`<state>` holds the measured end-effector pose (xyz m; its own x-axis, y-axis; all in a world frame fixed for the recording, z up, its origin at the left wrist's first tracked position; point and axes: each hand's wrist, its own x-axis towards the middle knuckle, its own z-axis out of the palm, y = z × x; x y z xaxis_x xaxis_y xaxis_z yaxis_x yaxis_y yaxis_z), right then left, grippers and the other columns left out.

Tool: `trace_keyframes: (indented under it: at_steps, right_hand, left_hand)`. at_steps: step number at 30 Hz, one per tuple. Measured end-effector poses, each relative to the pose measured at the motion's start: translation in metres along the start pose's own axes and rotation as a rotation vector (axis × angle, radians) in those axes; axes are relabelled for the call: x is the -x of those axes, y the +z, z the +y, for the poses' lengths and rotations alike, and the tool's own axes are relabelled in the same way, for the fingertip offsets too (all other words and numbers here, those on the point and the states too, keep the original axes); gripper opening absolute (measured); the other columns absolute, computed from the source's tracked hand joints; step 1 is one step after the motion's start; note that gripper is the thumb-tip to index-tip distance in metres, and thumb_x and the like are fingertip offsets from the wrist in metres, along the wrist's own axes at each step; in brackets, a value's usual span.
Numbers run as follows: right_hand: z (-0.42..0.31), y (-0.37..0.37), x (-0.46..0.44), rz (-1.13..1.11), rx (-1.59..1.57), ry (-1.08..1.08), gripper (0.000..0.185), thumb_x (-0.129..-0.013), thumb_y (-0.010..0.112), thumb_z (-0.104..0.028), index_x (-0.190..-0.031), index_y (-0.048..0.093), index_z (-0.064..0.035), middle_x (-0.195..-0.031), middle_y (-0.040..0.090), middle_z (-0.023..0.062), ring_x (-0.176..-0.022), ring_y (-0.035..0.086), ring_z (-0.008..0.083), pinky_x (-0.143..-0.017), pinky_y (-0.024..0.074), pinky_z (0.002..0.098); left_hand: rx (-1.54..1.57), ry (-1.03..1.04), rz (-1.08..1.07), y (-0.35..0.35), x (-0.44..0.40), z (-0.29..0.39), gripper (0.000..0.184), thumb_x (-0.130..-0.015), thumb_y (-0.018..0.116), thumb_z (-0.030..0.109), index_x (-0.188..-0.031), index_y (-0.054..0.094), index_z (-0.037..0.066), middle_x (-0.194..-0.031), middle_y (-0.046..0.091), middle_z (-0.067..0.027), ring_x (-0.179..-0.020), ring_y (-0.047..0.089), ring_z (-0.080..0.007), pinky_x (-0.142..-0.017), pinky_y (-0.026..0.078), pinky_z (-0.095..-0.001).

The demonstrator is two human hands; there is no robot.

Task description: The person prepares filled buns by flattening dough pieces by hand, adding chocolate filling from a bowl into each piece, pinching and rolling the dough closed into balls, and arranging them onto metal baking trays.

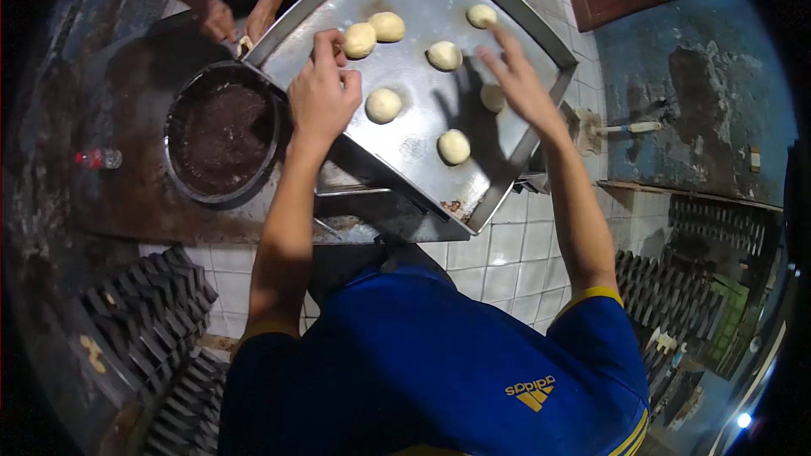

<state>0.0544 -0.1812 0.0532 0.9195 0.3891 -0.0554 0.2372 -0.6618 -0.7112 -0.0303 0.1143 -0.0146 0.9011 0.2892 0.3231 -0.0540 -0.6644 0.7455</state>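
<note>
Several pale dough balls lie spaced out on a large metal tray [405,148], one of them [454,146] near its front corner. My left hand [325,89] is at the tray's left side, its fingertips against a dough ball [359,40] that touches a second ball [388,27]. My right hand [517,76] hovers over the right part of the tray, fingers apart and slightly blurred. Just beyond its fingertips is another ball [481,16], and a ball [492,98] sits in shadow beside the palm.
A round pan of dark filling [221,131] stands left of the tray on the worktable [118,194]. Behind it, another person's hands [221,21] hold something small and pale. A red-capped bottle [99,158] lies at the far left. Dark slatted racks [152,312] stand below.
</note>
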Motion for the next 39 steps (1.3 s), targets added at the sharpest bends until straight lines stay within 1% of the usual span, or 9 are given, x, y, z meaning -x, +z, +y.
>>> trace_keyframes:
  at_steps: [6, 10, 13, 14, 16, 19, 29, 33, 39]
  right_hand:
    - [-0.035, 0.118, 0.016, -0.259, 0.578, -0.662, 0.076, -0.106, 0.052, -0.051, -0.154, 0.04, 0.007, -0.162, 0.038, 0.0277, -0.152, 0.037, 0.0402, -0.125, 0.0312, 0.0491]
    - [-0.017, 0.139, 0.014, -0.156, 0.609, -0.65, 0.083, -0.108, 0.045, -0.055, -0.161, 0.027, 0.006, -0.167, 0.03, 0.0276, -0.157, 0.029, 0.0388, -0.127, 0.0269, 0.0488]
    - [-0.02, 0.102, -0.022, -0.646, -0.379, -0.112, 0.09, -0.11, 0.032, -0.062, -0.166, 0.003, 0.0023, -0.171, 0.022, 0.0241, -0.16, 0.019, 0.0335, -0.13, 0.0193, 0.0402]
    - [-0.032, 0.085, -0.03, -0.644, -0.544, 0.01, 0.075, -0.112, 0.039, -0.053, -0.168, 0.019, -0.008, -0.168, 0.034, 0.0199, -0.15, 0.042, 0.0292, -0.125, 0.0316, 0.0402]
    - [-0.051, 0.066, -0.054, -0.36, 0.126, -0.229, 0.06, -0.107, 0.056, -0.037, -0.157, 0.045, -0.0063, -0.155, 0.053, 0.0199, -0.129, 0.064, 0.0314, -0.11, 0.0486, 0.0417]
    - [-0.038, 0.077, -0.1, -0.095, 0.48, -0.646, 0.044, -0.094, 0.069, -0.02, -0.134, 0.065, -0.0031, -0.136, 0.064, 0.0221, -0.107, 0.071, 0.0363, -0.091, 0.0571, 0.047]
    - [-0.052, 0.093, -0.149, -0.28, 0.849, -0.513, 0.028, -0.089, 0.069, -0.029, -0.099, 0.075, -0.0032, -0.099, 0.074, 0.0214, -0.09, 0.073, 0.0398, -0.082, 0.0587, 0.0459]
    - [-0.041, 0.04, -0.13, -0.503, 0.165, -0.284, 0.027, -0.083, 0.057, -0.022, -0.096, 0.067, 0.0, -0.074, 0.062, 0.008, -0.074, 0.061, 0.0179, -0.073, 0.048, 0.034]
    - [-0.109, 0.036, -0.003, -0.287, -0.506, -0.128, 0.035, -0.093, 0.066, -0.014, -0.123, 0.067, 0.0043, -0.113, 0.072, 0.0089, -0.104, 0.068, 0.0154, -0.095, 0.0531, 0.0299]
  left_hand:
    - [0.028, 0.001, 0.021, 0.0, 0.002, -0.001, 0.042, -0.084, 0.059, 0.009, -0.125, 0.05, 0.011, -0.096, 0.072, -0.0156, -0.09, 0.072, -0.0417, -0.077, 0.054, -0.0564]
    - [-0.075, 0.015, -0.042, -0.003, 0.001, 0.001, 0.039, -0.086, 0.059, 0.01, -0.123, 0.049, 0.012, -0.103, 0.072, -0.0145, -0.089, 0.072, -0.0421, -0.078, 0.055, -0.0561]
    - [-0.101, 0.082, -0.092, -0.002, 0.003, 0.001, 0.036, -0.087, 0.06, 0.011, -0.122, 0.05, 0.011, -0.107, 0.07, -0.0151, -0.09, 0.072, -0.0429, -0.077, 0.056, -0.0567]
    - [-0.106, 0.083, -0.087, -0.002, 0.003, 0.0, 0.036, -0.087, 0.06, 0.011, -0.122, 0.05, 0.011, -0.107, 0.07, -0.0151, -0.09, 0.072, -0.0429, -0.077, 0.056, -0.0567]
    - [-0.178, 0.103, -0.149, -0.005, 0.001, 0.005, 0.036, -0.088, 0.06, 0.011, -0.122, 0.05, 0.01, -0.109, 0.067, -0.0162, -0.089, 0.071, -0.0443, -0.077, 0.056, -0.0572]
    - [-0.156, 0.191, -0.195, -0.007, -0.001, 0.008, 0.034, -0.086, 0.063, 0.011, -0.118, 0.052, 0.008, -0.112, 0.065, -0.0184, -0.099, 0.068, -0.0432, -0.085, 0.055, -0.0542]
    - [0.029, 0.247, -0.443, 0.029, -0.059, -0.026, 0.023, -0.086, 0.062, 0.012, -0.103, 0.057, -0.001, -0.098, 0.067, -0.0225, -0.093, 0.067, -0.0391, -0.085, 0.052, -0.0477]
    - [-0.061, 0.111, -0.418, 0.039, -0.065, -0.051, 0.025, -0.091, 0.06, 0.02, -0.102, 0.059, -0.002, -0.098, 0.069, -0.025, -0.096, 0.067, -0.0418, -0.087, 0.052, -0.0481]
    - [0.816, -0.294, -0.35, -0.017, -0.022, 0.019, 0.053, -0.11, 0.047, 0.045, -0.122, 0.066, -0.003, -0.116, 0.07, -0.0152, -0.108, 0.065, -0.0237, -0.092, 0.05, -0.0367]
